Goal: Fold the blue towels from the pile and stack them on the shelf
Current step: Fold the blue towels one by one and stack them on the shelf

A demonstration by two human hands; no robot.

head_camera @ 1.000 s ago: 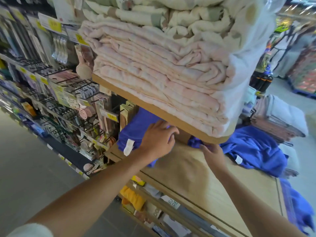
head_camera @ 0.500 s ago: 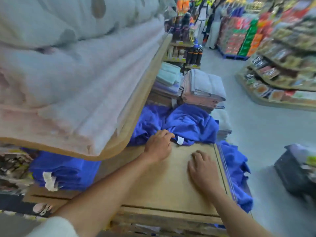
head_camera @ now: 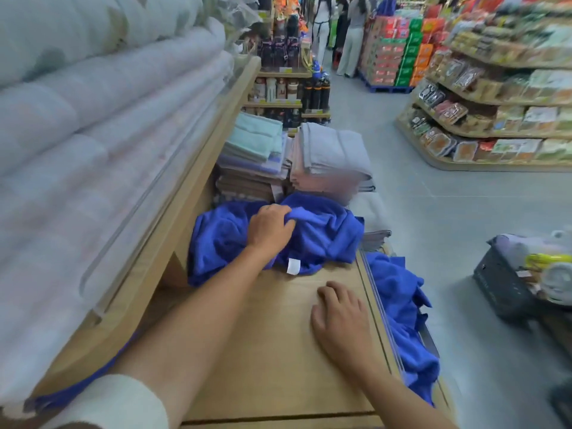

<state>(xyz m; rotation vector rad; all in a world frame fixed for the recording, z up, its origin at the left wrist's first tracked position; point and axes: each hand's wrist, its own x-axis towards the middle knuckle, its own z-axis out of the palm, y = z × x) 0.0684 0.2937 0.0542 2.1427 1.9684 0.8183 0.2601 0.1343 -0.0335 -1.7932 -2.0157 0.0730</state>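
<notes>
A crumpled pile of blue towels [head_camera: 322, 236] lies on the wooden shelf [head_camera: 272, 351], with a white tag showing at its front. My left hand [head_camera: 267, 227] reaches across and grips a fold on top of the pile. My right hand [head_camera: 340, 320] rests flat on the bare wood near the shelf's right edge, holding nothing. More blue towel [head_camera: 399, 317] hangs over the right edge of the shelf. At the lower left a strip of blue cloth [head_camera: 77, 391] peeks out under the upper board; most of it is hidden.
An upper shelf board [head_camera: 173, 230] loaded with pale bedding [head_camera: 102, 125] overhangs on the left. Folded mint, grey and pink towel stacks [head_camera: 297, 156] stand behind the pile. The aisle floor and a dark basket [head_camera: 507, 289] lie to the right; people stand far down the aisle.
My left hand moved from the pile's front edge up onto its top and took hold of a fold. My right hand stays flat on the wood. The view swung further right.
</notes>
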